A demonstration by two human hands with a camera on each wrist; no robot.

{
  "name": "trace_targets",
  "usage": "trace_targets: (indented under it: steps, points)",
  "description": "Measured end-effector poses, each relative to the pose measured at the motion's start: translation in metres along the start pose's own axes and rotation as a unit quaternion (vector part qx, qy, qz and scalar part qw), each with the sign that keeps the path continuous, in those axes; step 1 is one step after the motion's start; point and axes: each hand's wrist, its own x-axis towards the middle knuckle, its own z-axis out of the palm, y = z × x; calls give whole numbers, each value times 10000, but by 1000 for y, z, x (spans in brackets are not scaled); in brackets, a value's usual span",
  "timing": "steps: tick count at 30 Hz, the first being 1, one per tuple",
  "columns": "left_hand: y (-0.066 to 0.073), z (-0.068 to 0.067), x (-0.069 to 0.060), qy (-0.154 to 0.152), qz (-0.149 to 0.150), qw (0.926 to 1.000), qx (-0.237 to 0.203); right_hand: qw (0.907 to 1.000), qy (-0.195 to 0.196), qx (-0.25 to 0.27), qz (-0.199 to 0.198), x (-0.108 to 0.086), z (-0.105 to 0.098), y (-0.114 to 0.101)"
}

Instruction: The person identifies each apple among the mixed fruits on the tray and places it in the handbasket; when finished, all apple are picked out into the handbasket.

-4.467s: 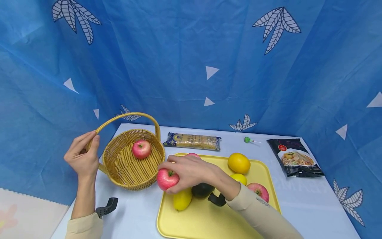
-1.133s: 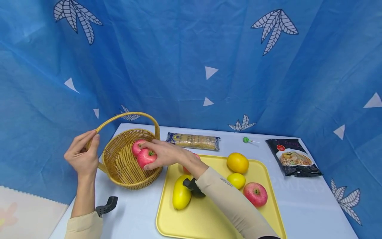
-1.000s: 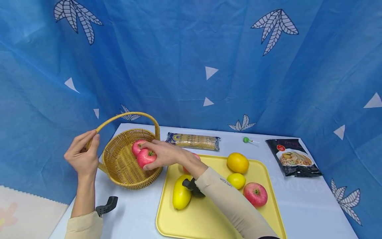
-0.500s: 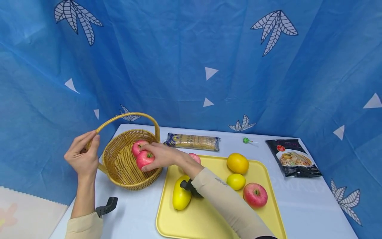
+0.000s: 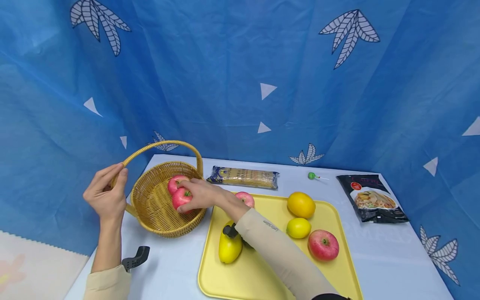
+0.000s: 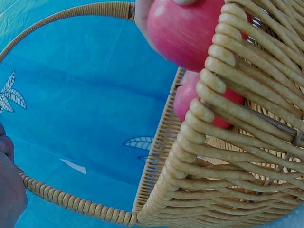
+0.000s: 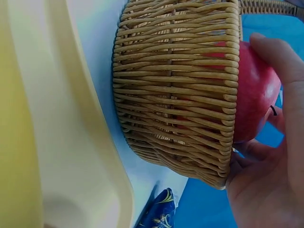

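Observation:
My left hand (image 5: 107, 189) pinches the arched handle of the wicker basket (image 5: 165, 229) on its near left side. Over the basket's right rim reaches my right hand (image 5: 202, 194), fingers and thumb around a red apple (image 5: 180, 201). In the right wrist view that held apple (image 7: 254, 90) sits partly below the rim, its lower part showing through the weave. A second apple (image 5: 176, 183) lies in the basket just behind it. Both apples also appear in the left wrist view, the held apple (image 6: 185, 33) above the other apple (image 6: 187, 95).
A yellow tray (image 5: 270, 275) holds a yellow mango-like fruit (image 5: 229, 248), an apple (image 5: 245, 199), a lemon (image 5: 298, 228), an orange-yellow fruit (image 5: 301, 205) and a big apple (image 5: 323, 245). Behind lie a noodle pack (image 5: 243, 178), a lollipop (image 5: 312, 176) and a black food packet (image 5: 371, 198).
Since the earliest frame, my right hand has carried its apple left from above the tray into the basket. Over the last second it has barely shifted. My left hand stays on the handle.

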Motion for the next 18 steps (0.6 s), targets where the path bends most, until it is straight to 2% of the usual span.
trace_targets:
  steps: [8,18]
  points:
    - [1,1,0,-33,-18,9999,142,9998,0,-136,142,3,3,0]
    - [1,0,0,-47,-58,9997,240,9983,-84,-562,88,8,5,-1]
